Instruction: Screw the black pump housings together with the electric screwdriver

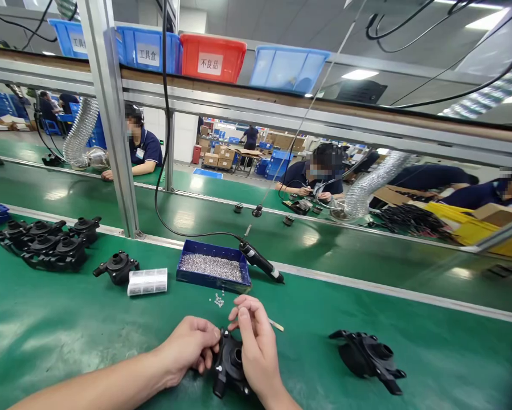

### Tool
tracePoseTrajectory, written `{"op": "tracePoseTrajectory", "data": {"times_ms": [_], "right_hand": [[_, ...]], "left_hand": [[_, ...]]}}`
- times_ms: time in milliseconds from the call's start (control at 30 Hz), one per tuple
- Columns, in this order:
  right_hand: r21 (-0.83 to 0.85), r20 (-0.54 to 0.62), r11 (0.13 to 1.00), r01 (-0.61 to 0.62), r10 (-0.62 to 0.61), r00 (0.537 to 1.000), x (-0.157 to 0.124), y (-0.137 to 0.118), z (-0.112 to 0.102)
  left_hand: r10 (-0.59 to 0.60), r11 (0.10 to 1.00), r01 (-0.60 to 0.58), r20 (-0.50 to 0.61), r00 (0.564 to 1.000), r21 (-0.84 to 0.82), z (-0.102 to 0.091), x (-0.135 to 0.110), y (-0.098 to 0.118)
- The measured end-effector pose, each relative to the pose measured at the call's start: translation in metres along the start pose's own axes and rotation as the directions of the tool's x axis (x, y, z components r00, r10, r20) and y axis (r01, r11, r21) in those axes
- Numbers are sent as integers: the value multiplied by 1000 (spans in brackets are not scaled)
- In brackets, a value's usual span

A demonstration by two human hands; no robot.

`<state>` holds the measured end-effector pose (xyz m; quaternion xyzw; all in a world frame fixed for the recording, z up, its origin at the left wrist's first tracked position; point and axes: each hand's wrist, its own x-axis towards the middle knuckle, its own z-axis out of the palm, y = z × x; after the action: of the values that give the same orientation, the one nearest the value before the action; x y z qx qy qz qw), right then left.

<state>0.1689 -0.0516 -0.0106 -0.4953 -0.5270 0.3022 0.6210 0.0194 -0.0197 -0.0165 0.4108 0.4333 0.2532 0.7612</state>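
Smooth green worktop (pixel 307 347) carries a black, round-hubbed housing (pixel 227 359) at near middle; left hand (pixel 191 343), fingertips bunched, meets its left edge; right hand (pixel 256 347) curls upright along its right; I cannot tell what either grips.

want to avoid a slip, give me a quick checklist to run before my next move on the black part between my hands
1. Black part between both hands: ok, left hand at its left, right hand at its right.
2. Small piece pinched in the fingertips: cannot tell, too small.
3. Supply in the blue tray: ok, many small shiny pieces.
4. All pieces contained: not ok, a few loose ones lie in front.
5. Corded black tool out of hand: ok, beside the tray.
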Motion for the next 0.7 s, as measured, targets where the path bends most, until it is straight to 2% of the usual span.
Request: {"op": "tracePoseTrajectory", "data": {"times_ms": [233, 333, 400, 500, 533, 700], "right_hand": [[9, 5, 1000, -15, 15, 1000, -3, 0, -3], [8, 4, 1000, -30, 30, 1000, -2, 0, -3], [9, -26, 1000, -9, 9, 1000, -1, -1, 0], [18, -85, 998, 52, -50, 995, 1, -3, 8], [26, -98, 997, 67, -64, 993, 1, -4, 11], [86, -79, 993, 84, -77, 994, 3, -9, 15]], "left_hand": [[-142, 986, 144, 38, 989, -81, -2, 0, 3], [-82, 993, 85, 42, 996, -84, 0, -9, 5], [16, 999, -15, 13, 1000, -33, 3, -16, 3], [168, 984, -164, -68, 983, 64, 9, -26, -2], [175, 983, -170, -79, 981, 62, 11, -28, -3], [61, 994, -64, -37, 997, -88, 15, -32, 1]]}}
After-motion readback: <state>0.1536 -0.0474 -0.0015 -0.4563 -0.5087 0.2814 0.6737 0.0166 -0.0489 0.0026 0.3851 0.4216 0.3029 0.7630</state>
